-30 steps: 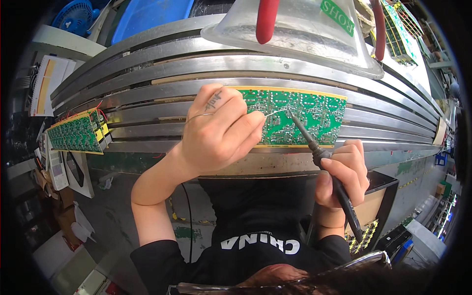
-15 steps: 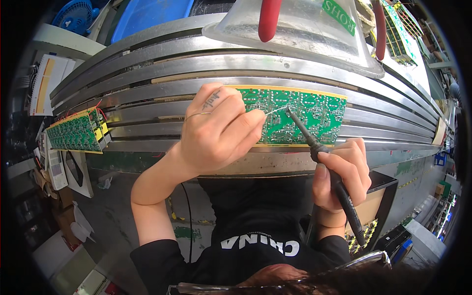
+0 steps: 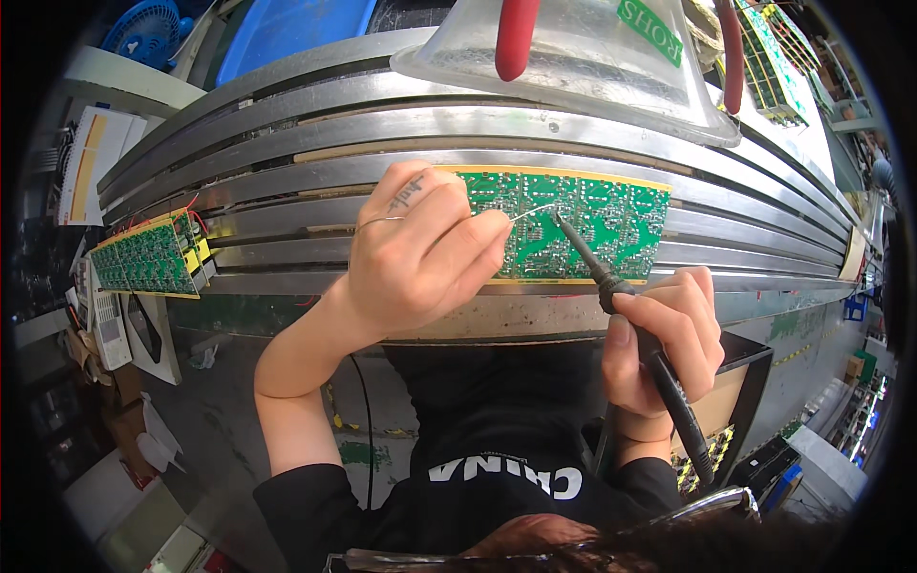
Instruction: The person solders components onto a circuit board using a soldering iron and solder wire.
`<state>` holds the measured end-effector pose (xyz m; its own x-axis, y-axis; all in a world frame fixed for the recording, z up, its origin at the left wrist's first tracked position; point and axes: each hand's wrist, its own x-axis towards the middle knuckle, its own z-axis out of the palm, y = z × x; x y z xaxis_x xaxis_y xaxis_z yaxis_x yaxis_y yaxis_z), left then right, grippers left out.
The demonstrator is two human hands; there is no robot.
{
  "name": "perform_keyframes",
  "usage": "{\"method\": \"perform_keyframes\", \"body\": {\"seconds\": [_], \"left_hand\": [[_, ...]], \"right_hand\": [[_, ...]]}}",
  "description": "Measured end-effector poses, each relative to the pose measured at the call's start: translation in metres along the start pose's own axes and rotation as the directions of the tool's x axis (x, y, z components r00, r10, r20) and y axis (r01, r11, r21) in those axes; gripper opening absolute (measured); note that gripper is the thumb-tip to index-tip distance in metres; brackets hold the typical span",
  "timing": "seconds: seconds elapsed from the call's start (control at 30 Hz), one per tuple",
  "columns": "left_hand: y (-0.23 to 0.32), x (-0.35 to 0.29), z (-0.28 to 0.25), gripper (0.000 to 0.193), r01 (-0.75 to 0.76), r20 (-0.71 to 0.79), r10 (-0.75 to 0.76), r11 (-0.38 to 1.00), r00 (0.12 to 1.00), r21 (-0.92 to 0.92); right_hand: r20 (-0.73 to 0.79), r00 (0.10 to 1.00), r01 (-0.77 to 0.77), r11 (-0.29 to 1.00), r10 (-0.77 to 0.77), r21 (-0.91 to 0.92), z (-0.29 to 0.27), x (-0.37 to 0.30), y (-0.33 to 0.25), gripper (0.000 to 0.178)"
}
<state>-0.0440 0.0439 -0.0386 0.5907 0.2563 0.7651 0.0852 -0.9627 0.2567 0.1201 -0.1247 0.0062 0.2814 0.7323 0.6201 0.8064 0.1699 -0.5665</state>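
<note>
A green circuit board [image 3: 583, 229] with yellow edge strips lies on the slatted metal rails before me. In my right hand [image 3: 669, 334] is a black soldering iron [image 3: 589, 260], gripped like a pen, its tip at the board's upper middle. My left hand [image 3: 425, 253] is closed on thin solder wire [image 3: 530, 212], and the wire's end reaches close to the iron's tip. Whether wire and tip touch is too small to tell. The left hand covers the board's left end.
Another green board assembly [image 3: 148, 258] with red wires sits at the left end of the rails [image 3: 277, 205]. Beyond the board stands a clear plastic bin [image 3: 573, 72] with red handles in front. A blue tray [image 3: 296, 38] and a blue fan [image 3: 148, 33] are at the far left.
The iron's tip and the solder wire have shifted very slightly to the left. Both hands keep their holds, and the board has barely moved.
</note>
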Motion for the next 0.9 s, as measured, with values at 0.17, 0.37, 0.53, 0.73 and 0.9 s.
{"method": "perform_keyframes", "body": {"seconds": [0.17, 0.37, 0.53, 0.73, 0.9], "left_hand": [[0.000, 0.002, -0.001, 0.019, 0.016, 0.004, -0.016, 0.999, 1.000, 0.030], [0.005, 0.002, -0.015, 0.020, 0.117, 0.061, -0.121, 0.991, 0.991, 0.069], [0.006, 0.004, -0.024, 0.022, 0.207, 0.067, -0.212, 0.975, 0.975, 0.076], [0.001, 0.006, -0.009, 0.022, 0.016, 0.033, -0.018, 0.999, 0.999, 0.048], [-0.001, -0.002, -0.006, 0.020, 0.010, 0.004, -0.010, 0.999, 1.000, 0.041]], "right_hand": [[-0.022, 1.000, -0.003, 1.000, 0.003, -0.002, 0.000, -0.002, 0.003, 0.010], [-0.218, 0.973, 0.073, 0.996, -0.081, -0.045, -0.030, -0.001, 0.016, 0.014], [-0.644, 0.760, 0.078, 0.996, -0.091, -0.049, -0.084, 0.004, 0.096, 0.024], [-0.354, 0.913, 0.097, 0.950, -0.203, -0.296, -0.054, 0.099, 0.154, 0.030], [-0.338, 0.940, -0.140, 0.954, 0.044, -0.265, -0.034, 0.079, 0.126, 0.029]]}}
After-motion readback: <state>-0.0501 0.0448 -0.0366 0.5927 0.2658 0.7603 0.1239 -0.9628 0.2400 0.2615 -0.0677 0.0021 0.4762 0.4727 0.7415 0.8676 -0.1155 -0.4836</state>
